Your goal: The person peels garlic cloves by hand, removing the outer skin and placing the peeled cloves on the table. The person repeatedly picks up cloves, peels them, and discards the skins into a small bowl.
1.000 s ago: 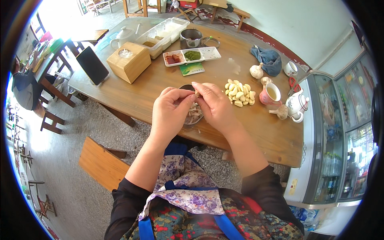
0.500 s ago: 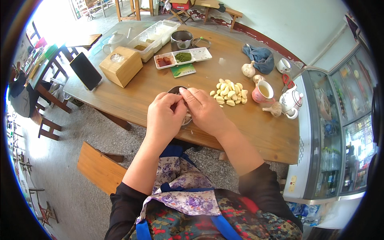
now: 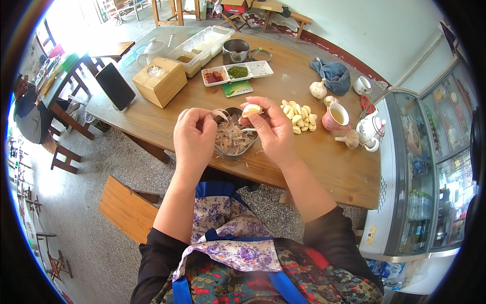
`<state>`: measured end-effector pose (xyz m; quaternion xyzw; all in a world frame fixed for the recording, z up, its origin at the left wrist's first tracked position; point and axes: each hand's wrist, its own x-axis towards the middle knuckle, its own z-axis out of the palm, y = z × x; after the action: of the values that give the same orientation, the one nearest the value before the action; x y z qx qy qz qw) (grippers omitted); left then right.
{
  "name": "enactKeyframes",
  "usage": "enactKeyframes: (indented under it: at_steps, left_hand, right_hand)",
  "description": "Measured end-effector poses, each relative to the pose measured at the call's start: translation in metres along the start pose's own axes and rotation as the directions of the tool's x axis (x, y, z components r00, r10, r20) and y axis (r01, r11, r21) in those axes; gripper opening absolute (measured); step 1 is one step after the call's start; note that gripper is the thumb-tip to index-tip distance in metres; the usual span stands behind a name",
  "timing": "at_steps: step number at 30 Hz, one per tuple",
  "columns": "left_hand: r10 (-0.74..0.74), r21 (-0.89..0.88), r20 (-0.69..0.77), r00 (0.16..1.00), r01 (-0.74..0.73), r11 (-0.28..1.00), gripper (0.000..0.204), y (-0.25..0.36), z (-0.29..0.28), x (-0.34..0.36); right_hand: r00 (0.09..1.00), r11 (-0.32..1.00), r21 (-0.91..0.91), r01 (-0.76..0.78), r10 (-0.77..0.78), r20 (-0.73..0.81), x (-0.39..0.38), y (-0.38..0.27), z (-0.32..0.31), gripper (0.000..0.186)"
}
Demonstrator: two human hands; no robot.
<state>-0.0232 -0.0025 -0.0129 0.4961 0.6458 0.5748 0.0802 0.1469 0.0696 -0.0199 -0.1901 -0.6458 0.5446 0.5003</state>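
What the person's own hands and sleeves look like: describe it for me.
The left hand and right hand are bare: no glove, ring, bracelet or watch shows. The left sleeve and right sleeve are black, thin-looking and unpatterned, stopping well short of the hands.

Two hands, three garlic bulbs, two teapots, two cups.

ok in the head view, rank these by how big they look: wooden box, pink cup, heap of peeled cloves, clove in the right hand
1. wooden box
2. heap of peeled cloves
3. pink cup
4. clove in the right hand, partly covered by fingers
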Motion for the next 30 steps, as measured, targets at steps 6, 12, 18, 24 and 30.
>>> enactKeyframes:
  at_steps: [6, 12, 18, 24, 30]
  left_hand:
    - [0.104, 0.183, 0.17, 0.98, -0.135, 0.974, 0.013, 0.012, 0.001, -0.01]
    - [0.106, 0.152, 0.188, 0.976, -0.136, 0.979, 0.014, 0.017, 0.005, -0.009]
    - [-0.021, -0.102, 0.238, 0.971, 0.047, 0.994, 0.013, 0.031, 0.009, -0.014]
    - [-0.003, -0.105, 0.222, 0.975, 0.027, 0.994, 0.012, 0.032, 0.009, -0.02]
    - [0.126, -0.043, 0.15, 0.981, -0.12, 0.992, 0.01, 0.027, 0.019, -0.027]
  right_hand:
    - [0.995, 0.974, -0.209, 0.092, -0.098, -0.016, 0.002, 0.015, -0.004, 0.031]
    - [0.968, 0.866, -0.448, 0.221, -0.251, -0.006, 0.003, 0.006, 0.0, 0.028]
    - [0.907, 0.707, -0.588, 0.392, -0.402, 0.122, 0.003, 0.011, -0.002, 0.027]
    - [0.901, 0.697, -0.59, 0.408, -0.413, 0.135, 0.003, 0.011, -0.001, 0.025]
    - [0.885, 0.658, -0.612, 0.438, -0.436, 0.164, 0.001, 0.011, -0.003, 0.022]
